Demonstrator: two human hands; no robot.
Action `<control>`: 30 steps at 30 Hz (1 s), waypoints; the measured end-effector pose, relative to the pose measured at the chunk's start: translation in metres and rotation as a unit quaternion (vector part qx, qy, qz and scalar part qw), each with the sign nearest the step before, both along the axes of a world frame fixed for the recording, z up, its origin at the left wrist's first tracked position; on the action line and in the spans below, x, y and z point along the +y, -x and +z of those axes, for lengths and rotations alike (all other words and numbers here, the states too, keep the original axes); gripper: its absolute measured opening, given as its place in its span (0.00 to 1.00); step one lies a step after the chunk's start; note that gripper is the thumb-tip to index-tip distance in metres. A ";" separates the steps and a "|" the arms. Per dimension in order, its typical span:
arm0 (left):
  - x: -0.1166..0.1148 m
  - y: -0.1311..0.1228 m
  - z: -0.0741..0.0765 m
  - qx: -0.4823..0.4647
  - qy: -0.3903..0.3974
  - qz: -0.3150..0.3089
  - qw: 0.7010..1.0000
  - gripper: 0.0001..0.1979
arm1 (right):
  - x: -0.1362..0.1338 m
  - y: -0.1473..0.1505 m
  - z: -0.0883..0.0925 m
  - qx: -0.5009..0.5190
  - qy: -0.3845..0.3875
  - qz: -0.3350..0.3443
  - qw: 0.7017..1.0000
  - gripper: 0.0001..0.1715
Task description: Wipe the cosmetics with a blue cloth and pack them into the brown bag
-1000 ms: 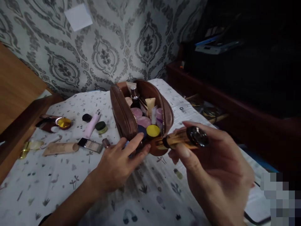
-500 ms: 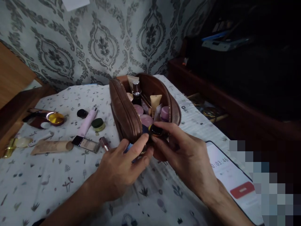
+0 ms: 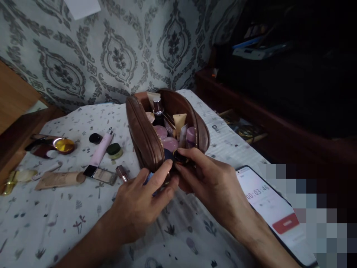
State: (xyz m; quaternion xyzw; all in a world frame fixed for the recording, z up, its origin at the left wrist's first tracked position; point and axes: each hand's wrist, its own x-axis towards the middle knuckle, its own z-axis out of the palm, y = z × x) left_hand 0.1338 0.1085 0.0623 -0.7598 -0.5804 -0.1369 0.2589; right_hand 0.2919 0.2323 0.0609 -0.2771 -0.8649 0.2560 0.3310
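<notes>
A brown makeup bag (image 3: 145,136) stands unzipped, its mouth wide and full of cosmetics. At its near end my right hand (image 3: 212,182) pinches a small dark round jar (image 3: 180,157) between thumb and fingertips, just inside the opening. My left hand (image 3: 142,203) is closed round the bag's near edge, index finger and thumb by the zip; a blue patch shows behind its fingers, too hidden to name. Inside the bag lie pink round containers (image 3: 170,143), a cream tube (image 3: 179,123), a dark bottle with a shiny cap (image 3: 158,108) and a purple-capped item (image 3: 190,136).
Left of the bag lie a lilac tube (image 3: 102,147), a green jar (image 3: 115,151), a foundation bottle (image 3: 104,175), a beige tube (image 3: 60,180), a lip gloss (image 3: 122,173) and an amber-ended item (image 3: 64,145). A phone (image 3: 267,201) showing a timer lies beside my right forearm.
The view has shifted slightly, so the scene sits a little further left. Both hands keep their places at the bag's near end, and the dark jar stays in my right fingers.
</notes>
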 end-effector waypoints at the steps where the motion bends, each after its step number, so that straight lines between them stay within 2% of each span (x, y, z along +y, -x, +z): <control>1: 0.000 0.000 0.000 0.000 0.002 0.000 1.000 0.18 | 0.000 0.000 -0.001 -0.001 -0.002 0.000 1.000 0.08; 11: -0.003 0.004 -0.005 0.022 0.016 0.001 1.000 0.21 | 0.000 -0.002 -0.005 0.001 -0.030 0.017 0.999 0.08; 19: -0.004 0.011 0.006 0.039 -0.024 -0.017 0.999 0.21 | -0.002 -0.004 -0.003 0.025 -0.024 0.017 0.999 0.13; 25: -0.007 0.015 0.010 0.041 -0.017 -0.022 0.999 0.20 | -0.006 -0.010 -0.007 0.083 -0.033 -0.003 0.996 0.13; 30: -0.010 0.012 0.012 0.035 -0.009 -0.012 0.999 0.18 | -0.006 -0.017 -0.009 0.069 -0.035 -0.020 0.997 0.14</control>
